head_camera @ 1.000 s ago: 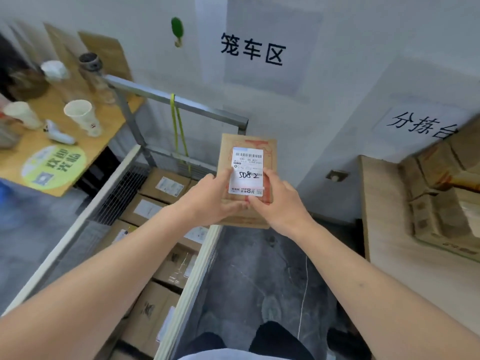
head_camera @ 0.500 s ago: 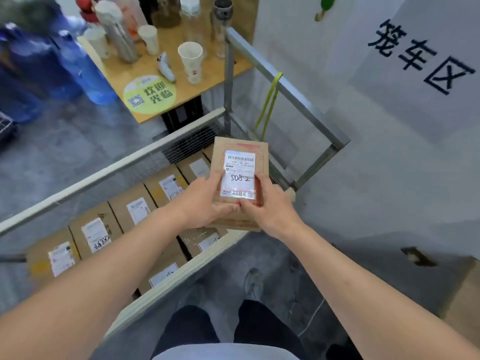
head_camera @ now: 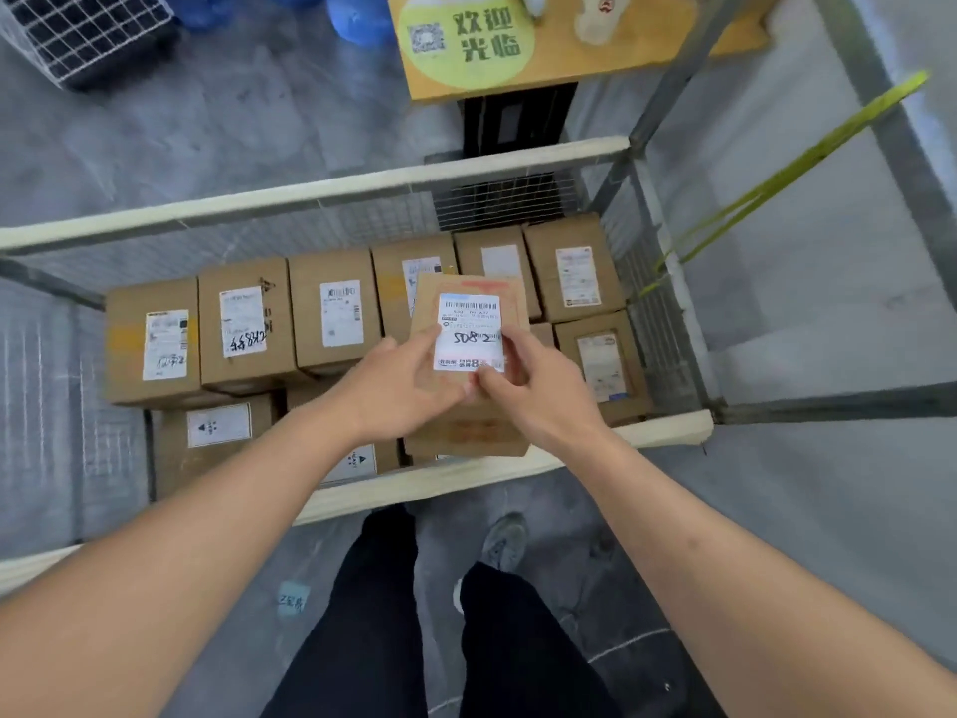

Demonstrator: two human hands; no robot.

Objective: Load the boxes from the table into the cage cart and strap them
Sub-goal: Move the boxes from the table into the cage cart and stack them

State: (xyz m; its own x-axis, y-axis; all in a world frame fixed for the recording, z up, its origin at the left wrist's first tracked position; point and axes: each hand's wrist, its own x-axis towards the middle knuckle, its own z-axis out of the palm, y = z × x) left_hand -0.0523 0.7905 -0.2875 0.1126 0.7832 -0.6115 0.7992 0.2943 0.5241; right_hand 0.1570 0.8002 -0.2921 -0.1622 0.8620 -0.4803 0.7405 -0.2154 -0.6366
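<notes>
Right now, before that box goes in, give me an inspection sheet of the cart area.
Surface: grey concrete floor.
Job's things: labelled brown cardboard box held over wire-mesh cage cart; brown cardboard boxes packed in rows inside; yellow-green strap hanging loose at the cart's right end.
Clutter: nothing seen in the cart.
Grippers: left hand and right hand both grip the box.
Cables: nothing seen.
Surroundings: wooden table with round green sticker; blue bottles.
</notes>
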